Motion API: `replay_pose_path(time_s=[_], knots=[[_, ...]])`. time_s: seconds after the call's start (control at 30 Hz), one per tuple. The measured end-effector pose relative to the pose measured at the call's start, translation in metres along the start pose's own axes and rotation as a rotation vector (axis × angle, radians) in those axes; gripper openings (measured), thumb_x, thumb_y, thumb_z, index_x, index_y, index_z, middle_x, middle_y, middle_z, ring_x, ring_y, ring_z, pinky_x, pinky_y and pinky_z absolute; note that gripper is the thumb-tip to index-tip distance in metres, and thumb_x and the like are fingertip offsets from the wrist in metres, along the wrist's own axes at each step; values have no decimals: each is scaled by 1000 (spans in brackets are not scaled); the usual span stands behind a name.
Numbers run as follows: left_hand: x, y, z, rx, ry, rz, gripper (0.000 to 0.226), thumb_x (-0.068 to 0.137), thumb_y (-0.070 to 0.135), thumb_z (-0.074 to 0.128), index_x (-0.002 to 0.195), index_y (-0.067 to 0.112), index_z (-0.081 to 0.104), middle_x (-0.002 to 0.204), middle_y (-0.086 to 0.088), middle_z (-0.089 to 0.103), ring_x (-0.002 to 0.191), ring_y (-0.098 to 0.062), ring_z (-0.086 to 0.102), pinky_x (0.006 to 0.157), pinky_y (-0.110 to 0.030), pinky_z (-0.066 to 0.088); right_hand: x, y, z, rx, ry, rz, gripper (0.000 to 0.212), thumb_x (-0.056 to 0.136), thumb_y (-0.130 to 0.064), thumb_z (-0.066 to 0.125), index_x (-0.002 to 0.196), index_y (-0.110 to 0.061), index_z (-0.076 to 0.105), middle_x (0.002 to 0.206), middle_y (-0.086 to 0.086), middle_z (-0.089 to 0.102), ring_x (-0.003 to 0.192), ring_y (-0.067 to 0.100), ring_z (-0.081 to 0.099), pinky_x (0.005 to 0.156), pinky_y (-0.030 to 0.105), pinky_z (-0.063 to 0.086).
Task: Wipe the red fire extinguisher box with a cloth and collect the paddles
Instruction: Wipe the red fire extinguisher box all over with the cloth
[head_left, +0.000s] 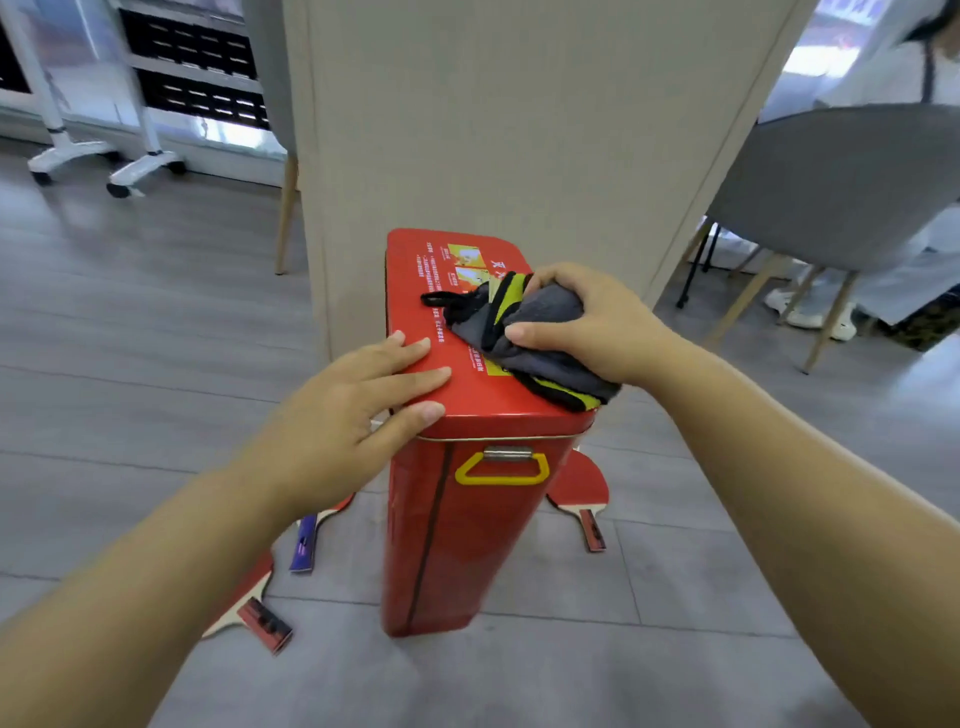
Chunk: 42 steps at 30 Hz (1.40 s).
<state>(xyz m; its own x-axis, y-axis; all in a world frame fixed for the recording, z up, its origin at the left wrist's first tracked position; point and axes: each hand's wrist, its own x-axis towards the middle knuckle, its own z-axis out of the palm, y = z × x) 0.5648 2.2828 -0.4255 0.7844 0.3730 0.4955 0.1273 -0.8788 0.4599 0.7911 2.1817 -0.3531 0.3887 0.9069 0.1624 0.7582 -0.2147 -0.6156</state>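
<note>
A tall red box (467, 519) stands upright on the grey floor (130, 322) at the centre of the view, its back against a beige pillar (519, 130). A yellow handle (502, 469) hangs on the box's near face, just under the lid.

The left hand (353, 410) lies open and flat on the lid at its 8 o'clock corner, fingers spread, thumb over the near edge. The right hand (592, 322) is closed around a bunched grey cloth (540, 338) with black and yellow trim, pressing it onto the lid at 3 o'clock; a black loop of the cloth trails toward 11 o'clock.

Three paddles lie on the floor around the box's base: a red paddle (584, 488) at 4 o'clock, a purple-handled paddle (306, 543) at 8 o'clock, partly hidden by the left arm, and a third paddle (254, 608) at 7 o'clock.

A grey chair (841, 182) stands at 2 o'clock, a white wheeled stand (104, 161) at 10 o'clock.
</note>
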Motion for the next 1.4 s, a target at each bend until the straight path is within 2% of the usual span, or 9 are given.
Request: replay_pose_path(time_s=[0.2,0.37,0.6,0.7,0.83,0.97,1.13,1.27,1.4], knots=[[2,-14,7,-15,36,65,69,88,67,27,121,18,63,132,-4,56,130,-23,43,105,-33,29,-76,0,12,96,318,38,38,70,-42,78,98,-30,55,95,-17,60,88,2,60,78,24,51],[7,-26,13,-127,48,92,62,87,67,33,117,23,65,126,-1,55,122,-25,39,104,-7,14,-113,2,36,219,447,23,46,63,-31,80,93,-29,45,89,-21,53,82,2,56,70,15,46],[5,-33,15,-239,39,84,47,87,67,33,120,38,51,129,19,42,125,-4,26,100,0,11,-132,14,73,290,653,74,73,71,-1,75,118,-32,29,121,10,46,108,15,56,83,18,48],[5,-34,14,-301,62,67,34,91,56,34,112,37,52,127,30,42,130,-7,31,101,-2,16,-131,17,96,284,697,45,75,76,12,67,134,-13,27,132,-1,42,120,3,48,91,14,43],[2,-36,19,-346,121,69,27,92,46,37,108,39,57,122,39,48,133,-7,35,104,-7,22,-128,28,124,227,780,-71,64,76,-9,62,133,-15,33,127,12,40,121,27,45,99,40,43],[-1,-33,20,-391,128,32,24,90,47,40,104,53,59,123,40,50,135,-2,34,106,-9,25,-122,29,139,14,886,-162,65,68,-7,75,123,-10,41,120,11,33,120,5,36,99,14,34],[-3,-29,18,-397,123,-18,24,88,50,41,102,58,59,126,37,52,134,5,34,107,-10,27,-116,26,147,-119,866,-392,57,72,-24,83,116,-12,49,132,9,32,122,26,46,97,38,45],[-4,-27,17,-443,98,-72,26,87,49,41,102,56,61,129,31,53,135,6,32,110,-21,28,-108,16,168,-286,827,-448,42,78,-27,75,111,-20,50,130,0,44,95,27,58,71,44,46],[-3,-28,9,-499,16,-90,28,90,40,43,104,55,63,131,30,52,135,7,31,109,-15,28,-105,18,190,-449,803,-486,18,92,-22,55,109,-28,57,128,-10,54,89,24,55,68,40,37]])
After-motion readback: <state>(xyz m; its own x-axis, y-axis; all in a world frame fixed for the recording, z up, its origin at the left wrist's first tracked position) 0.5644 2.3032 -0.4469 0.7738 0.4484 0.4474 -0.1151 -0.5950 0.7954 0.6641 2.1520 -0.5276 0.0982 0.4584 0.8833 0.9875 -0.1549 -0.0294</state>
